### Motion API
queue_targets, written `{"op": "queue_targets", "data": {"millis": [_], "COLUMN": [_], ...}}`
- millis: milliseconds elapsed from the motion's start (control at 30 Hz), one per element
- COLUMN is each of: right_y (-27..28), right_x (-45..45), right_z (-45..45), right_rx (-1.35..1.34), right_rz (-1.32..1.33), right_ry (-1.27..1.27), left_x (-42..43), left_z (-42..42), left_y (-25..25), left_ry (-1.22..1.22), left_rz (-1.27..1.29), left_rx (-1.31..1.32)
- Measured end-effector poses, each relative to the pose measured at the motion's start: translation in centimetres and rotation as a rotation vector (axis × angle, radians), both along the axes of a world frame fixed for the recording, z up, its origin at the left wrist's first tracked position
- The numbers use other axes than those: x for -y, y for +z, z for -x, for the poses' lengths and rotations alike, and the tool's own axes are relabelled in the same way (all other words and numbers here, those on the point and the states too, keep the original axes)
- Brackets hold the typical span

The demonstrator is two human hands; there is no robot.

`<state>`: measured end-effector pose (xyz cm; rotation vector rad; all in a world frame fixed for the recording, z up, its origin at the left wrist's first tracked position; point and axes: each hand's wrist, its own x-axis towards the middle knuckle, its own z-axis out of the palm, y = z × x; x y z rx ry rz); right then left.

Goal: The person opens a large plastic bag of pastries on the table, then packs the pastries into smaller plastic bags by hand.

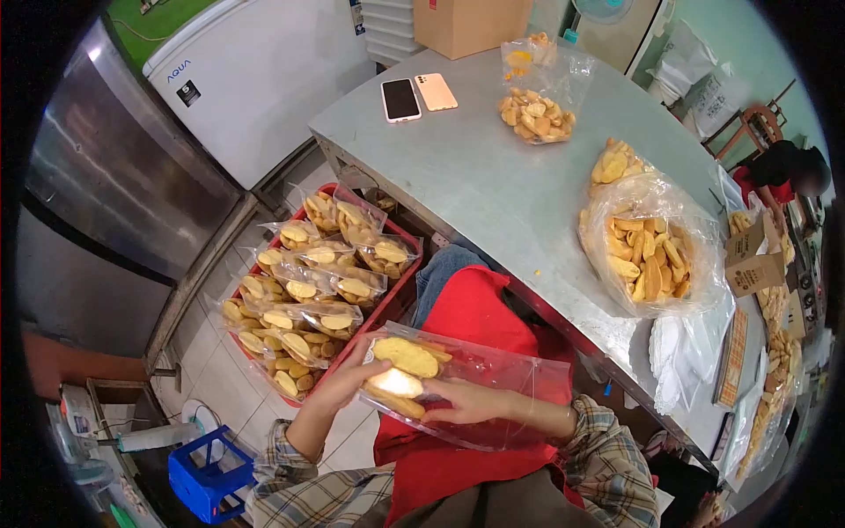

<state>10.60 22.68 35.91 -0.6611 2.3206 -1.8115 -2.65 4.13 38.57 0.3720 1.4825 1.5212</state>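
A clear plastic bag (pixel 502 374) with several yellow oval bread pieces (pixel 407 356) at its left end lies over my lap. My left hand (pixel 345 378) grips the bag's left end, thumb on the pieces. My right hand (pixel 462 401) is inside or behind the clear film, its fingers closed against the lower pieces; which side of the film is hard to tell. Just left of my hands, a red crate (pixel 404 275) holds several filled clear bags (pixel 299 289). On the metal table, a large open bag (pixel 651 260) of similar pieces stands at the right.
The metal table (pixel 493 189) carries two phones (pixel 400 99), a smaller bag of pieces (pixel 537 114), white plastic bags (pixel 682 356) and a cardboard box (pixel 754 257). A blue stool (pixel 209 475) stands lower left. Another person (pixel 783 176) works at the far right.
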Motion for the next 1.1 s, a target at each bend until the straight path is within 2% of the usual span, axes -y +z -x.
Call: {"op": "queue_targets", "data": {"millis": [67, 100, 200, 267, 300, 400, 467, 500, 533, 600, 667, 700, 767, 833, 867, 933, 967, 1033, 1067, 1100], "right_y": [0.3, 0.2, -0.6, -0.8, -0.4, 0.7, 0.1, 0.2, 0.0, -1.1, -1.9, -1.3, -0.9, -1.4, -2.1, 2.1, 4.4, 8.6, 9.4, 7.9], "right_x": [-0.1, 0.0, 0.0, 0.0, -0.4, -3.0, -4.5, -4.8, -4.7, -4.4, -4.5, -4.6, -4.8, -5.2, -5.7, -7.4, -9.1, -14.1, -16.7, -21.2], "right_z": [0.1, 0.0, -0.3, -0.5, -0.7, -1.3, -1.7, -2.2, -2.4, -2.9, -2.8, -2.5, -2.4, -2.6, -3.0, -4.1, -4.4, -5.4, -6.1, -7.2], "right_rx": [0.151, 0.152, 0.148, -0.077, -0.078, 0.034, 0.373, 0.500, 0.505, 0.437, 0.458, 0.441, 0.404, 0.393, 0.297, 0.519, 0.509, 0.621, 0.477, 0.366], "right_rz": [0.011, 0.012, -0.006, -0.057, -0.055, -0.144, -0.155, 0.030, 0.028, 0.424, 0.394, 0.464, 0.524, 0.601, 0.480, 0.400, 0.395, 0.175, -0.043, 0.043], "right_ry": [0.077, 0.068, 0.095, -0.012, -0.012, 0.001, -0.090, -0.181, -0.186, -0.248, -0.231, -0.232, -0.282, -0.196, -0.155, -0.051, -0.076, -0.061, -0.332, -0.539], "left_x": [-0.3, -0.2, 0.1, 0.1, 0.2, 0.7, 0.8, 0.7, 0.5, -0.1, -0.9, -1.5, -1.7, -1.9, -2.0, -1.5, -1.2, 0.7, 1.3, 1.3], "left_z": [-0.4, -0.4, -0.4, -0.6, -0.8, -1.4, -1.4, -1.4, -1.4, -1.2, -1.1, -1.0, -0.6, -0.5, -0.7, -0.7, -0.7, -0.4, -0.2, -0.4], "left_y": [-0.4, 0.1, 0.1, -0.2, -0.4, -0.4, -0.9, -1.1, -1.4, -1.9, -1.3, -1.1, -1.8, -2.2, -1.7, -1.7, -2.0, -3.5, -4.6, -4.9], "left_ry": [0.002, 0.017, -0.057, -0.055, -0.056, 0.056, 0.086, 0.115, 0.110, 0.101, 0.098, 0.098, 0.084, 0.117, 0.130, 0.181, 0.247, 0.320, 0.354, 0.343], "left_rz": [-0.061, -0.041, -0.060, -0.079, -0.100, -0.106, -0.141, -0.175, -0.176, -0.204, -0.199, -0.195, -0.224, -0.227, -0.243, -0.271, -0.316, -0.326, -0.361, -0.364], "left_rx": [0.353, 0.413, 0.434, 0.413, 0.394, 0.410, 0.401, 0.392, 0.398, 0.327, 0.289, 0.248, 0.269, 0.335, 0.342, 0.352, 0.377, 0.361, 0.360, 0.360]}}
